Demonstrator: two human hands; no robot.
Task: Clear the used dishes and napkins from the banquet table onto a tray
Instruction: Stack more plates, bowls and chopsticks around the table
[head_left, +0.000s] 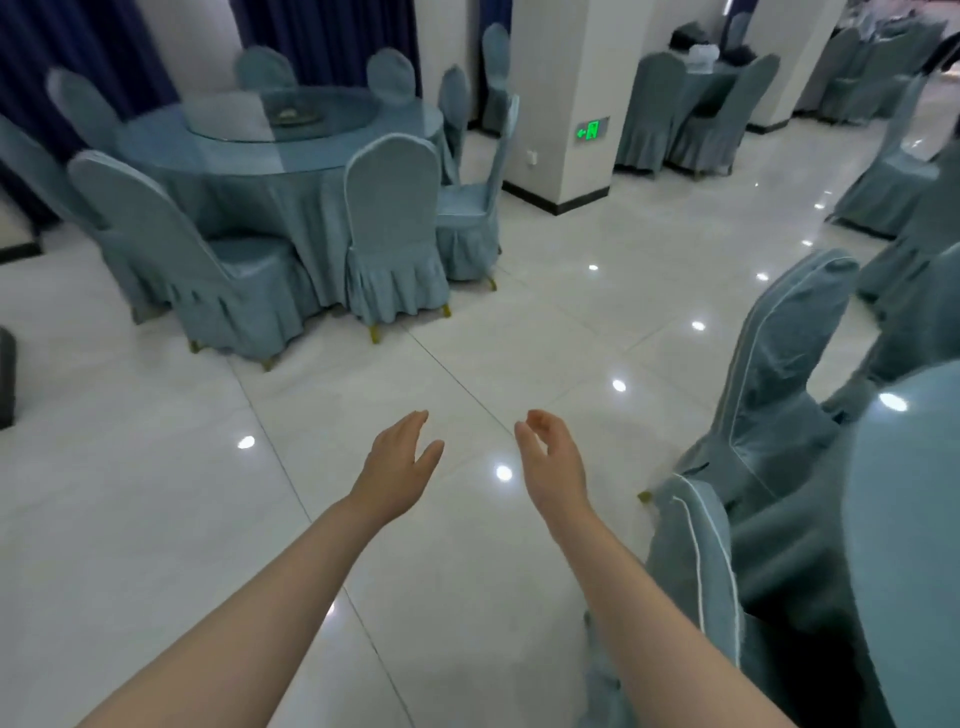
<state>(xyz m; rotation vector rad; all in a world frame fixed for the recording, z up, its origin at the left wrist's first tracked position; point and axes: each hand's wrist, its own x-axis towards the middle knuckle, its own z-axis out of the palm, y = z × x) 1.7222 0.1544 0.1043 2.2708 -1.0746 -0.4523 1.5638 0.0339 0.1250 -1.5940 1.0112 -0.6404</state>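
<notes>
Head view: both bare forearms reach forward over the glossy white tiled floor (156, 519), and neither hand has hold of anything. The left hand (397, 467) has its fingers nearly straight and together, thumb spread off to the right. The right hand (553, 462) is relaxed, its fingers loosely curled inward at the tips, nothing between them. The two hands are near each other but apart, with bare floor showing in the gap.

Hard to make out: no tray shows, and the only thing that may be a used dish is a small dark shape (293, 115) on the glass turntable of the round banquet table (218, 156), far beyond the left fingertips and too blurred to identify. That table, draped in blue-grey cloth, is ringed by covered chairs; one chair back (392, 202) stands between the fingers and the table's edge, hiding part of the cloth.

Just to the right of the right fingers, a covered chair (779, 374) stands with its back toward the hands, and a second chair (691, 561) closer in is partly cut by the right forearm. Behind them the rim of a nearer table (904, 519) is cut off by the frame's right edge, its top unseen. Well beyond the right fingertips stands a white pillar (561, 104) bearing a green exit sign (589, 130), with more covered tables and chairs behind, blurred.
</notes>
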